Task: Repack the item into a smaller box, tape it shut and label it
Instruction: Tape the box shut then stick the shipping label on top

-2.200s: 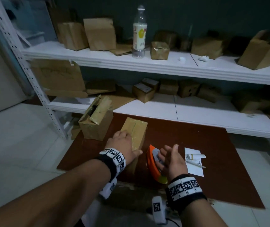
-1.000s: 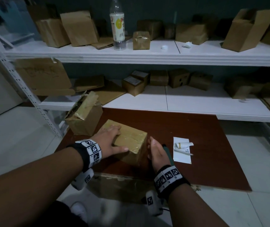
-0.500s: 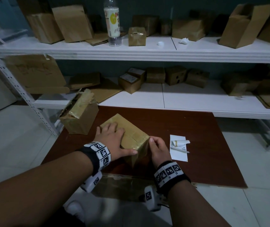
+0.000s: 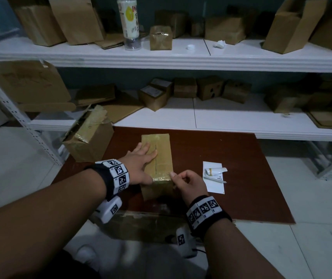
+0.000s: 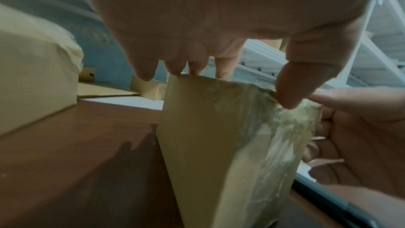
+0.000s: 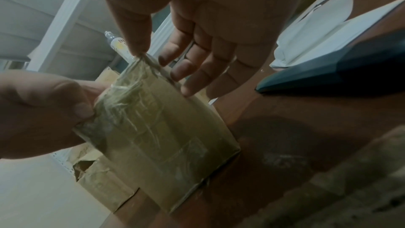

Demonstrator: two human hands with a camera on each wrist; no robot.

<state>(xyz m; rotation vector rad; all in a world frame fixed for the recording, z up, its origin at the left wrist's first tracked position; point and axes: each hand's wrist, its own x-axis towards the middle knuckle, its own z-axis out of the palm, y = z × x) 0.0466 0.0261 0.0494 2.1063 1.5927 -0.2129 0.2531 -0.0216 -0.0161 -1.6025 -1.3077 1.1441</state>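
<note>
The small box [image 4: 157, 156] lies on the bench [image 4: 221, 150], long axis running away from the person. Left hand [image 4: 141, 164] presses flat on top, fingers straight. Right hand [image 4: 189, 183] pinches tape at the near end; the label [image 4: 214, 177] lies just right.

A white two-tier shelving unit [image 4: 181, 59] was seen across the upper frame, carried at the left by a perforated white upright [image 4: 16, 117]. A dark teal wall [image 4: 201, 5] was visible behind it. A pale tiled floor [image 4: 312, 198] filled the lower corners, and a reddish-brown board [image 4: 221, 146] was laid on it at centre. The room was dimly lit.
</note>
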